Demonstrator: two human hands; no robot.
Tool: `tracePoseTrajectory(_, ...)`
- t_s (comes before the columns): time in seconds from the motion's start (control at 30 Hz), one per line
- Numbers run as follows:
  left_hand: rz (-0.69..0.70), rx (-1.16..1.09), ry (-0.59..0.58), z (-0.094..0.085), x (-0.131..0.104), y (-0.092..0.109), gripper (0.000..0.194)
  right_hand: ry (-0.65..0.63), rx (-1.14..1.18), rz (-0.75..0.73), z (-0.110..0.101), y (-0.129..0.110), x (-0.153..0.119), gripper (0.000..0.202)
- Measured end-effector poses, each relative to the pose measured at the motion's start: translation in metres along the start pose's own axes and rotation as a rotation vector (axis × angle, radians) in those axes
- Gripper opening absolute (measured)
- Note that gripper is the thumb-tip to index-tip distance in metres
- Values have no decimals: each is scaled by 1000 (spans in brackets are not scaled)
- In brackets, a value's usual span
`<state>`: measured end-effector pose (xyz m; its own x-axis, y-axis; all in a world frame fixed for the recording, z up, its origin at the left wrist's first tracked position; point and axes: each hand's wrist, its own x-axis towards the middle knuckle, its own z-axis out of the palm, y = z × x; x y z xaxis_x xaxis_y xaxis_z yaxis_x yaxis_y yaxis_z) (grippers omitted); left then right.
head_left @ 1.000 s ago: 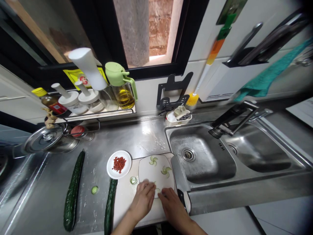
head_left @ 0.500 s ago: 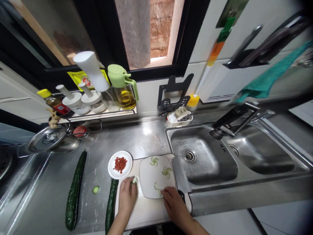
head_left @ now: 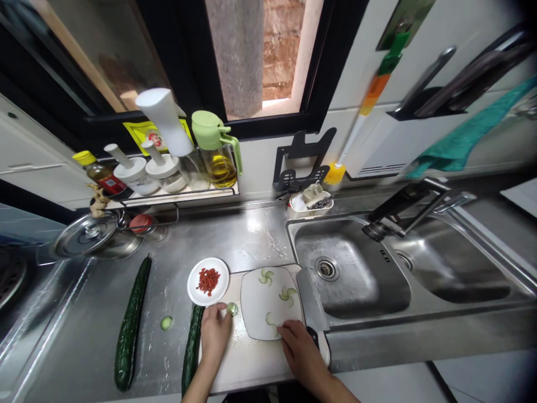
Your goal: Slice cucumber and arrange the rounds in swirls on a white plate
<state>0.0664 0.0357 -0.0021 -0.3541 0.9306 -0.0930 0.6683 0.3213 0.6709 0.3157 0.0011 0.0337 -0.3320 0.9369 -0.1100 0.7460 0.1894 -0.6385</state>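
My left hand (head_left: 215,331) rests over the cutting board (head_left: 247,366), thumb and forefinger apart. A small stack of cucumber slices (head_left: 232,309) lies right at its fingertips. My right hand (head_left: 301,350) reaches over the front right of the white square plate (head_left: 257,305), its fingers pinched on a thin cucumber slice (head_left: 275,329). Another curved slice (head_left: 269,318) touches that one. Farther back on the plate are two pinwheels of thin slices, one at the top (head_left: 265,276) and one on the right (head_left: 287,296).
Red dried berries (head_left: 208,281) fill the middle of a round white dish (head_left: 192,288). One cucumber (head_left: 192,344) lies left of my left hand; a whole cucumber (head_left: 132,324) and a cucumber end (head_left: 166,323) are farther left. A knife blade (head_left: 314,299) lies between plate and sink (head_left: 352,268).
My left fingers have drawn slightly back to the left from the stack of slices, which now shows its round face. The right hand stays at the same slice. The view has shifted slightly.
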Motion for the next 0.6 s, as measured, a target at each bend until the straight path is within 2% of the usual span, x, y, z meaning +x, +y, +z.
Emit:
tracePoseTrajectory(0.17,-46,-79,-48,-4,1,1,19,21,36,14,1,0,1,37)
tracePoseTrajectory(0.3,-122,-266,-131,-8,0,6,23,51,82,16,2,-1,10,30)
tracePoseTrajectory(0.5,-207,-636,-370,-13,-1,36,34,147,236,-9,5,-7,36,26)
tracePoseTrajectory(0.6,-241,-758,-486,-10,-3,53,32,118,398,101,5,-13,51,24)
